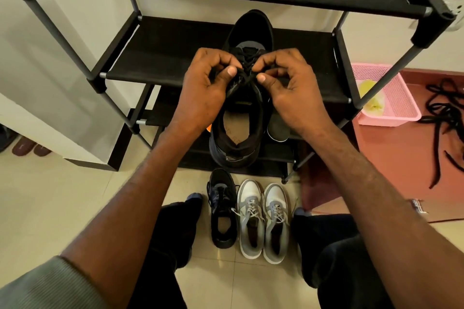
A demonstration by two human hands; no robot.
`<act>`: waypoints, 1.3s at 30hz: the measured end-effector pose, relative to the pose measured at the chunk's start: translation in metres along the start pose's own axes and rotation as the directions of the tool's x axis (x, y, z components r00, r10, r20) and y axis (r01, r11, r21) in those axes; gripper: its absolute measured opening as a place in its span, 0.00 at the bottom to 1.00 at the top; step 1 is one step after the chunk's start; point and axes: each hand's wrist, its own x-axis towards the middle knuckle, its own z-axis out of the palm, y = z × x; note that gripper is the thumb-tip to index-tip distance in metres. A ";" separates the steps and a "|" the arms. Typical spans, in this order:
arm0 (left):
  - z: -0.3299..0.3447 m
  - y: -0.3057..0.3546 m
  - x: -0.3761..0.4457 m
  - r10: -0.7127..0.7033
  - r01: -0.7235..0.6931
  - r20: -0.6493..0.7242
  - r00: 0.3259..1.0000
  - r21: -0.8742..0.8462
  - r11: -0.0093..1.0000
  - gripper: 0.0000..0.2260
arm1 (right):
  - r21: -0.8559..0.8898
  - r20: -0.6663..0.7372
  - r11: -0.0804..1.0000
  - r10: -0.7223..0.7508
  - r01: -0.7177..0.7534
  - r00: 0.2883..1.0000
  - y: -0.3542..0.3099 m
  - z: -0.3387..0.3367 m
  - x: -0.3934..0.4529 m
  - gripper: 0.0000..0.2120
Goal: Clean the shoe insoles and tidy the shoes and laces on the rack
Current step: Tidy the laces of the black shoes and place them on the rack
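A black sneaker (247, 32) lies on the middle shelf of the black shoe rack (160, 55), toe pointing away, heel overhanging toward me. Its brown inner sole (236, 128) shows through the opening. My left hand (206, 88) pinches the black lace (247, 75) on the left side of the tongue. My right hand (286, 88) pinches the lace on the right side. A dark insole (277, 129) sticks out just right of the shoe's heel.
On the floor between my feet stand a second black sneaker (223, 211) and a pair of grey-and-white sneakers (262, 221). A pink basket (386, 98) with a yellow cloth sits right of the rack. Loose black laces (444, 118) lie on the red floor.
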 end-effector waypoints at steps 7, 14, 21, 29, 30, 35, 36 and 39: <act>0.002 -0.003 0.000 -0.016 0.016 -0.001 1.000 -0.004 1.000 0.06 | -0.022 -0.071 0.998 0.058 -0.060 0.996 -0.004 0.010 0.002 0.09; -0.004 -0.008 -0.001 0.002 -0.002 0.031 1.000 -0.020 1.000 0.07 | 0.142 -0.088 0.983 0.127 -0.114 0.988 -0.006 0.012 0.003 0.08; -0.001 0.001 0.004 -0.088 0.085 -0.038 0.995 -0.079 0.993 0.06 | 0.173 -0.085 0.979 0.123 -0.107 0.989 -0.010 0.009 0.000 0.10; -0.003 0.005 0.001 -0.114 0.111 -0.021 0.993 -0.114 0.987 0.06 | 0.092 -0.105 0.986 0.150 -0.140 0.983 -0.003 0.011 0.002 0.06; -0.005 0.004 0.000 -0.107 0.105 -0.005 0.994 -0.139 0.985 0.07 | 0.087 -0.120 0.986 0.154 -0.144 0.981 -0.003 0.012 0.002 0.06; -0.019 -0.004 -0.009 -0.038 0.062 0.109 0.993 -0.230 0.971 0.09 | 0.132 -0.150 0.979 0.173 -0.153 0.973 -0.001 0.014 0.005 0.06; -0.020 -0.004 -0.010 -0.040 0.067 0.123 0.992 -0.229 0.971 0.10 | 0.153 -0.151 0.977 0.173 -0.150 0.973 -0.001 0.013 0.004 0.07; -0.017 -0.004 -0.009 -0.064 0.089 0.114 0.991 -0.232 0.969 0.11 | 0.223 -0.109 0.962 0.184 -0.157 0.977 -0.001 0.004 0.003 0.07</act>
